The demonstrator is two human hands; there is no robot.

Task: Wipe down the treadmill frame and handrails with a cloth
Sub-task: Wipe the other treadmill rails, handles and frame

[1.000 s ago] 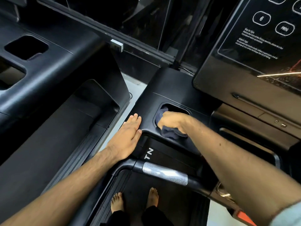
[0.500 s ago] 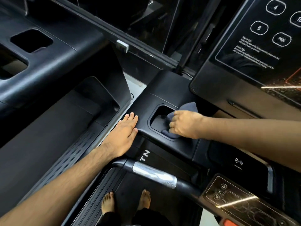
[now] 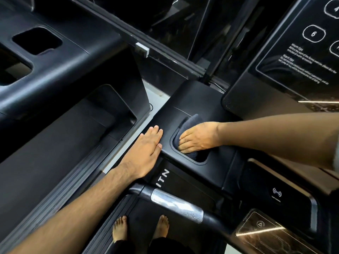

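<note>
Dark blue-grey cloth (image 3: 192, 119), crumpled, pressed into cup-holder recess (image 3: 200, 158) of black treadmill console frame (image 3: 185, 103); one fold sticks up past recess far rim, another bunches at near side. Handrail (image 3: 177, 203): black bar with shiny silver grip sensor, running diagonally below frame, untouched.

The right hand (image 3: 199, 137) lies on a cloth (image 3: 192, 119) in the cup holder (image 3: 190, 159) of the treadmill frame (image 3: 185, 99). The left hand (image 3: 145, 153) rests flat on the frame, just left of the holder. The handrail (image 3: 176, 204) runs nearer the person, the console screen (image 3: 293, 57) to the right behind, another treadmill (image 3: 64, 57) to the left.
</note>
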